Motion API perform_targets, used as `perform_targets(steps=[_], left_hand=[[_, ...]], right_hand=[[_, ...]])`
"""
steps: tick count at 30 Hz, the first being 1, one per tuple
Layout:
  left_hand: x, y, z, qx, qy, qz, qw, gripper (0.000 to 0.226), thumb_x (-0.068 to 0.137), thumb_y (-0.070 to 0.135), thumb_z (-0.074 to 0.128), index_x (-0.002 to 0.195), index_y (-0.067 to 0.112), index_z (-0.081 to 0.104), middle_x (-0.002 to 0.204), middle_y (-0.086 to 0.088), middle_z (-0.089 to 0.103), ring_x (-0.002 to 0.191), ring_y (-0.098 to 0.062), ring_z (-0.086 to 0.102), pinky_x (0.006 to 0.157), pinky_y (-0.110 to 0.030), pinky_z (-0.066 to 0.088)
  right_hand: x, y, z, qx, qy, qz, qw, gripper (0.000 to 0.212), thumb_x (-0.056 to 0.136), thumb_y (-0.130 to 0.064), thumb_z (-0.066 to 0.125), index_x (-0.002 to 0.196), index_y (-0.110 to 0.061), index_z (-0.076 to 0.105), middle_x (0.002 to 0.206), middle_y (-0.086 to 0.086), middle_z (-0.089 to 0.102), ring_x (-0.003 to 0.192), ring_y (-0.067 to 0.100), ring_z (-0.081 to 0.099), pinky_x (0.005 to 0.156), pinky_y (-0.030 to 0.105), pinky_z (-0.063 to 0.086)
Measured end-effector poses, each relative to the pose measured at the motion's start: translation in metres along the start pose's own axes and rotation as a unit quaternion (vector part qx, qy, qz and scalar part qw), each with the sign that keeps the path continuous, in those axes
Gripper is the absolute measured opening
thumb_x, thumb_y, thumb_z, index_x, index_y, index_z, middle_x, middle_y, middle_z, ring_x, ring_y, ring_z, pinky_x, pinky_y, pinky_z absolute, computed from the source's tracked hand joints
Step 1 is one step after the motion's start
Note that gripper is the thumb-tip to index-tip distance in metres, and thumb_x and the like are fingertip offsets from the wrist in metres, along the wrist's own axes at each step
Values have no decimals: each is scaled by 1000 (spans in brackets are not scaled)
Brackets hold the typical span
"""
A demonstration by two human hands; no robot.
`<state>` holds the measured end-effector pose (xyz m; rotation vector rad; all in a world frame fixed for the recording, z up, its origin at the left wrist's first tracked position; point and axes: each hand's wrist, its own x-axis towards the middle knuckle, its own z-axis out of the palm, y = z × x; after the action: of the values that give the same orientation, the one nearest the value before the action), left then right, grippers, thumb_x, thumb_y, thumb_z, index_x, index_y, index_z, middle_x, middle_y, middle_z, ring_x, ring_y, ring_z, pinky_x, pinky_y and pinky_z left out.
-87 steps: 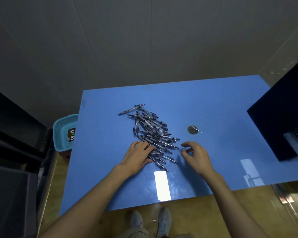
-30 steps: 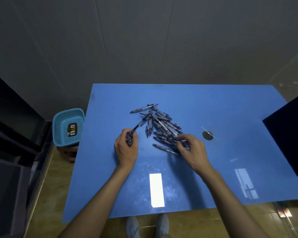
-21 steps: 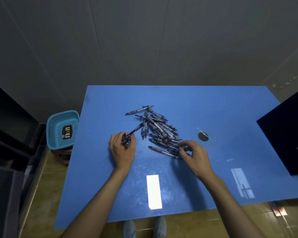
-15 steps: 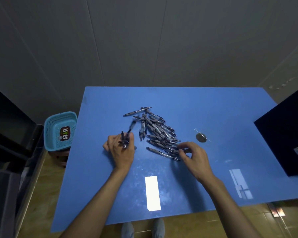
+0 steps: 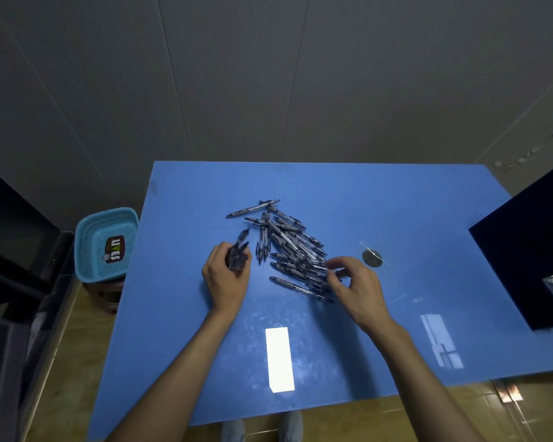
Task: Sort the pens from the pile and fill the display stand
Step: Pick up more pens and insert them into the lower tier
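The left hand [image 5: 227,277] now clutches a small bundle of pens [image 5: 238,255] upright in curled fingers, where half a second ago its fingers were looser. The right hand [image 5: 353,285] stays at the near right end of the pen pile [image 5: 289,247], fingers bent and pinching pens there. The pile lies mid-tabletop [image 5: 396,212], slim dark barrels crisscrossed. A round dark disc [image 5: 372,258] sits right of it. A black box [image 5: 530,253] overlaps the right edge; a turquoise mesh basket [image 5: 104,244] stands beyond the left edge.
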<state>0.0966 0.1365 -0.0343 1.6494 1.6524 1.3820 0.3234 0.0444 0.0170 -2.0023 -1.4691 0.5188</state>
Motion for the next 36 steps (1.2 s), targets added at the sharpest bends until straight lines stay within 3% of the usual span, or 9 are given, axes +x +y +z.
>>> perform_targets(steps=[3, 7, 11, 14, 16, 19, 23, 28, 36], left_hand=[[-1, -1, -1, -23, 5, -52, 998, 31, 88, 15, 73, 71, 7, 48, 61, -4, 52, 56, -28, 49, 55, -34, 37], [9, 6, 0, -64, 13, -120, 991, 33, 91, 18, 71, 67, 2, 56, 53, 8, 54, 53, -4, 58, 64, -26, 45], [8, -1, 2, -97, -12, -197, 975, 25, 88, 19, 72, 69, 9, 59, 58, 4, 60, 62, -14, 66, 78, -36, 58], [14, 14, 0, -84, 17, -142, 986, 15, 91, 7, 59, 77, 6, 54, 62, 2, 59, 60, 0, 62, 65, -18, 49], [18, 15, 0, -71, 7, -93, 993, 16, 90, 17, 53, 76, 9, 52, 71, -3, 61, 65, -16, 63, 63, -33, 48], [20, 11, 4, -71, -1, -81, 994, 24, 92, 23, 59, 75, 11, 47, 61, -5, 56, 55, -29, 59, 54, -37, 47], [15, 9, 4, -54, 18, -85, 995, 25, 84, 9, 75, 76, 9, 51, 57, 2, 55, 50, -16, 50, 54, -14, 36], [9, -6, 8, -45, -13, -148, 988, 21, 82, 17, 81, 73, 10, 65, 62, -3, 64, 61, -30, 60, 62, -35, 49], [16, -2, 4, -36, -57, -134, 989, 33, 86, 25, 80, 67, 17, 53, 54, 8, 52, 52, -19, 48, 56, -25, 35]], right_hand=[[1, -1, 0, -2, 2, -1, 1000, 14, 90, -18, 64, 101, -23, 71, 102, -9, 69, 85, 5, 66, 77, 27, 50], [2, 0, 2, -10, 0, 1, 1000, 15, 90, -18, 64, 101, -24, 71, 101, -9, 69, 83, 5, 66, 73, 21, 45], [1, 1, 5, -11, 0, 5, 1000, 15, 90, -18, 65, 102, -23, 71, 101, -8, 70, 84, 5, 66, 76, 24, 47], [0, 3, 4, -15, 5, 6, 1000, 13, 91, -19, 65, 101, -23, 71, 100, -8, 70, 85, 5, 66, 77, 26, 49], [-1, 6, 4, -18, 7, 11, 1000, 13, 91, -20, 65, 101, -23, 71, 99, -8, 70, 85, 4, 66, 78, 27, 51], [-2, 7, 5, -22, 11, 16, 1000, 12, 90, -20, 65, 100, -23, 71, 98, -8, 70, 84, 3, 66, 78, 28, 51], [-4, 7, 6, -28, 10, 21, 999, 12, 90, -19, 66, 100, -22, 72, 97, -9, 69, 83, 3, 65, 75, 22, 47], [-6, 8, 7, -22, 9, 32, 999, 13, 90, -20, 66, 101, -23, 72, 99, -10, 69, 84, 2, 66, 74, 17, 47], [-8, 3, 4, -23, 11, 40, 999, 13, 90, -20, 65, 101, -22, 72, 100, -10, 69, 84, 3, 65, 74, 19, 47]])
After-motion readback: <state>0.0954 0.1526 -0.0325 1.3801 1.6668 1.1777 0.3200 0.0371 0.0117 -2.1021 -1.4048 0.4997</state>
